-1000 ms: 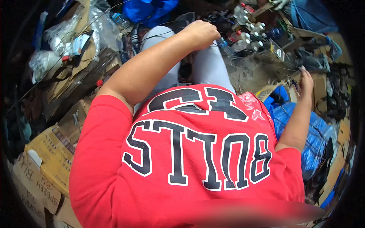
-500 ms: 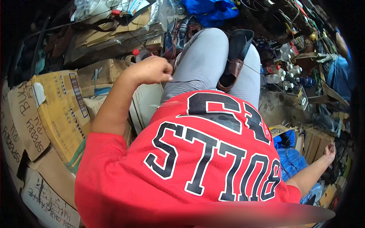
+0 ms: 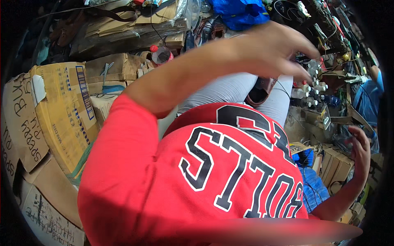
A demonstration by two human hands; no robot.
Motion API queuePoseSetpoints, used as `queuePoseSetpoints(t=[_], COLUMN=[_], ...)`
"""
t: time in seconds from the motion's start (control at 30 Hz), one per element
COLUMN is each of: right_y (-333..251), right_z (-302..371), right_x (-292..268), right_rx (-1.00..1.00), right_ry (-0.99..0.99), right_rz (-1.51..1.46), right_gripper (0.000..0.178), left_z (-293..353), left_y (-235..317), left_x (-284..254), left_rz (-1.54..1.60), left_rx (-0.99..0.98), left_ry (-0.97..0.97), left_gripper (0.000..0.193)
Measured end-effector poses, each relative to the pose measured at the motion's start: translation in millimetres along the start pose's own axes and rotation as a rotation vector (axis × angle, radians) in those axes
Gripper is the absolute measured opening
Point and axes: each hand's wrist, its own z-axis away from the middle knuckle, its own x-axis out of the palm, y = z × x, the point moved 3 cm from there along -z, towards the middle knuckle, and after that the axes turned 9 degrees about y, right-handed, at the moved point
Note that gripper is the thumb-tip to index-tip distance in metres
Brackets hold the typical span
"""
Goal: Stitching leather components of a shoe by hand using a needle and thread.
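The brown leather shoe (image 3: 261, 92) sits between the grey-trousered thighs (image 3: 223, 91), left of and nearer than the fingertips of the blurred left hand (image 3: 279, 47), whose thumb and fingers are spread apart above the lap. The right hand (image 3: 360, 145), fingers bent, hangs well to the shoe's right; whether it grips anything, I cannot tell. Clear plastic bottles (image 3: 322, 87) lie beyond the thighs, to the right.
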Motion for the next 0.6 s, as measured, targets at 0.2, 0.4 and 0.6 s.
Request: queuePoseSetpoints(t=[0.2, 0.4, 0.6], right_y=[-107, -64, -15], right_z=[14, -3, -13], right_x=[34, 21, 22], right_rx=[-0.471, -0.387, -0.260], right_ry=[-0.033, 0.247, 0.288], right_rz=[-0.171, 0.067, -0.146], right_gripper=[0.031, 0.021, 0.013], left_z=[-46, -24, 3], left_y=[41, -2, -30], left_x=[96, 46, -2], left_rz=[0.705, 0.407, 0.137], left_rx=[-0.239, -0.330, -0.377], left_ry=[-0.327, -0.134, -0.274], left_gripper=[0.056, 0.023, 0.019])
